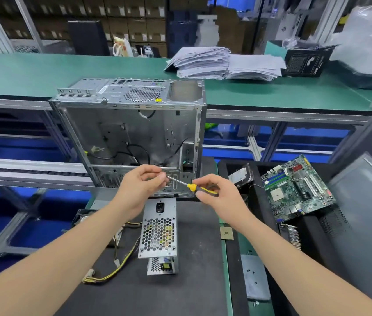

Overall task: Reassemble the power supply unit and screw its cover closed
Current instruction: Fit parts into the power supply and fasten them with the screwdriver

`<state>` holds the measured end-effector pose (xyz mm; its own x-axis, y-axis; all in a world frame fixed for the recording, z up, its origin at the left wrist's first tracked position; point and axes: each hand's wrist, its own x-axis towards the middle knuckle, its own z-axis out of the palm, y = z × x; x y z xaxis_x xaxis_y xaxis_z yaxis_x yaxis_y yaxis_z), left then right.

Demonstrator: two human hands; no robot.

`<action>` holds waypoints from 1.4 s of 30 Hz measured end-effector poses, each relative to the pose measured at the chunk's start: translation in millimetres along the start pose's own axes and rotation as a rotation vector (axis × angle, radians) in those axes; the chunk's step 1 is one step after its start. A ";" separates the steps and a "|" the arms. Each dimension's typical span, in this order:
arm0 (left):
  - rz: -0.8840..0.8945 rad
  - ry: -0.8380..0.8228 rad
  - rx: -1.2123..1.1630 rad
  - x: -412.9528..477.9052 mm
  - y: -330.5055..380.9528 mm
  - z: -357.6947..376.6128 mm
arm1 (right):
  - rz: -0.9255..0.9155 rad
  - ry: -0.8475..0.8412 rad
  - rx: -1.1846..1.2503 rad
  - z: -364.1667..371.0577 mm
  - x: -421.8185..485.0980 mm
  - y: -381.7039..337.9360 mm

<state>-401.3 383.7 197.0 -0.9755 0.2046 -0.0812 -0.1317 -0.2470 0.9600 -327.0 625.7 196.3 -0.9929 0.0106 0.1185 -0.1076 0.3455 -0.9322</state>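
Yellow screwdriver [190,187], one, two hands [141,187] [218,196] apparently holding

PSU [158,233]: dull perforated sheet metal
Case [132,124]: bare grey steel
Screwdriver [199,189]: glossy plastic handle, shiny shaft
Counter [180,293]: matt black mat

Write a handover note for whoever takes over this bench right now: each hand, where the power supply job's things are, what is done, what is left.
Right hand grips the screwdriver by its handle; left hand pinches its shaft near the tip.
The power supply unit lies on the black mat before the empty computer case, cables trailing left.
Loose screws sit on the grey plate to the right.
Done: cover seems laid on, but internals show at the near end.
Left: seat the cover, fetch screws, drive them.
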 end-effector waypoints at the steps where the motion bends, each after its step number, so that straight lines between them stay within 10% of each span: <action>1: -0.006 0.009 -0.009 0.1 -0.8 -0.7 | -0.017 0.015 -0.025 1.5 -0.1 -2.1; 24: -0.145 0.006 -0.135 15.4 -11.6 -6.0 | -0.242 0.082 -0.420 5.6 1.2 -26.4; 35: -0.134 -0.098 0.085 11.5 -7.5 -18.5 | 0.086 0.251 0.338 11.0 7.3 -28.1; 42: -0.063 -0.057 0.262 4.7 0.2 -19.0 | 0.134 0.312 0.408 19.1 18.1 -26.9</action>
<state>-409.2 366.6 191.7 -0.9543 0.2665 -0.1349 -0.1346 0.0197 0.9907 -343.0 598.7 217.1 -0.9437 0.3297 0.0269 -0.0530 -0.0703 -0.9961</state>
